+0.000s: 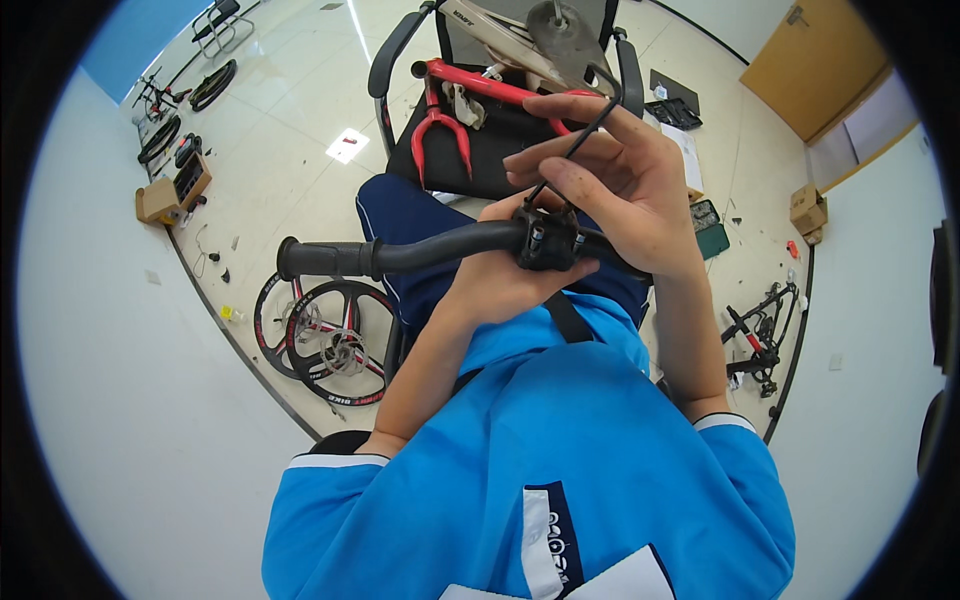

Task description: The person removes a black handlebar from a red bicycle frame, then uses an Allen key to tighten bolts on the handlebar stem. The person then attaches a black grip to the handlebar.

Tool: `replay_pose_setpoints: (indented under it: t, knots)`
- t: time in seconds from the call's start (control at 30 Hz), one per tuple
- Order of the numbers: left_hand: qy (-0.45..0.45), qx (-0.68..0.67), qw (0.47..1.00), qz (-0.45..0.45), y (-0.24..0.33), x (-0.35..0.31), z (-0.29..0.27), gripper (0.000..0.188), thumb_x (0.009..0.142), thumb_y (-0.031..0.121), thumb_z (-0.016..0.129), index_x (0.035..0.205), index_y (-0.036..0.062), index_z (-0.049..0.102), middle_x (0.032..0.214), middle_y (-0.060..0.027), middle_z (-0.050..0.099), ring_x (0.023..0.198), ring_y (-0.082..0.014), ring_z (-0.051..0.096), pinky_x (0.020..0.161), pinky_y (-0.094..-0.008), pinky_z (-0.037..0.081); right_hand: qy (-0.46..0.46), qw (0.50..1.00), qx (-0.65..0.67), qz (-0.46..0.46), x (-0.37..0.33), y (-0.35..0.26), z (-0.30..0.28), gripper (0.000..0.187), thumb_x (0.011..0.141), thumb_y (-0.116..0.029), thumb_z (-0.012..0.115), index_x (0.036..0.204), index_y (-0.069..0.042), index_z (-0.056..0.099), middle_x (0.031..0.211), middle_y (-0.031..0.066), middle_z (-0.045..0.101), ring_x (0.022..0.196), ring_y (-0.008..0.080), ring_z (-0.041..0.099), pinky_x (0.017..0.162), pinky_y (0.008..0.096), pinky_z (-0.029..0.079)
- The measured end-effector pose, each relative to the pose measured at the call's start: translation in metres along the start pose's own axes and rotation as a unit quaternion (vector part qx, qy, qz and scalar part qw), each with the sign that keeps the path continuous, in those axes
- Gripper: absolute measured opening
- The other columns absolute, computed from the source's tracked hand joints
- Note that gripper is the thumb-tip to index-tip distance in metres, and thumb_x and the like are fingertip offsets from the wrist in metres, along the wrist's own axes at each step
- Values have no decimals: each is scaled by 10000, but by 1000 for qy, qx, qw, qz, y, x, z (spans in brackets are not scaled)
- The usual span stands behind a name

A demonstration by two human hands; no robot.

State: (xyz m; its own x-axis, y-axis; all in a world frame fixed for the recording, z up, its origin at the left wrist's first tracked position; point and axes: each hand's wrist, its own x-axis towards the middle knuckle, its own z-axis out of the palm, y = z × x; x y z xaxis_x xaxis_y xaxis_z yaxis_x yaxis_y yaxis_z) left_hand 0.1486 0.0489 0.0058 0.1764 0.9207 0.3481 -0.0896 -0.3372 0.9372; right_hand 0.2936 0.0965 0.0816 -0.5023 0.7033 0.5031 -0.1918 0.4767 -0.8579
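A black bicycle handlebar [440,243] lies across my lap, its ribbed rubber grip [325,259] pointing left. At its middle is a black stem clamp [546,240] with silver bolts. My left hand [497,285] is closed around the bar and clamp from beneath; its fingers are partly hidden. A long black hex key [588,133] rises from the clamp, with its bent end uppermost. My right hand [625,185] is beside the key, fingers stretched and apart, the thumb close against the shaft. The right end of the bar passes behind my right wrist.
Ahead, a black office chair [381,68] bears a red fork and frame tube [480,82] and a beige frame [500,40]. Spoked wheels [345,345] lean at left. Cardboard boxes [160,200], a green tool case [710,230] and a black bike part [762,345] lie around.
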Motion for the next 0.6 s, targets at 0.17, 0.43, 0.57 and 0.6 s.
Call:
replay_pose_setpoints:
  t: [0.17,0.43,0.57,0.6]
  knots:
    - [-9,13,1000,23,2,3,-3,415,700,167,865,993,29,607,863,-52,654,804,-157,640,744,-307,514,24,912,-383,-143,5,1,-1,159,812,-110,773,893,-8,681,827,91,662,779,202,684,707,309,536]
    - [-11,36,999,21,0,3,-3,423,691,164,862,999,24,609,839,-59,652,771,-158,638,718,-300,511,-39,954,-285,-90,7,3,-8,121,819,-35,721,842,-17,603,878,80,622,791,200,632,717,307,502]
    - [-11,33,999,33,-2,2,-2,434,688,171,860,999,17,599,805,-50,640,738,-145,624,693,-293,508,-89,956,-268,-81,9,-4,-15,110,821,-9,698,876,-24,604,919,80,625,842,192,625,770,308,500]
    - [-6,34,999,40,-5,2,-2,436,689,173,859,1000,16,596,798,-48,637,730,-141,620,687,-291,506,-101,959,-255,-75,10,-5,-16,107,820,-6,696,882,-25,610,926,81,626,854,192,624,782,307,498]
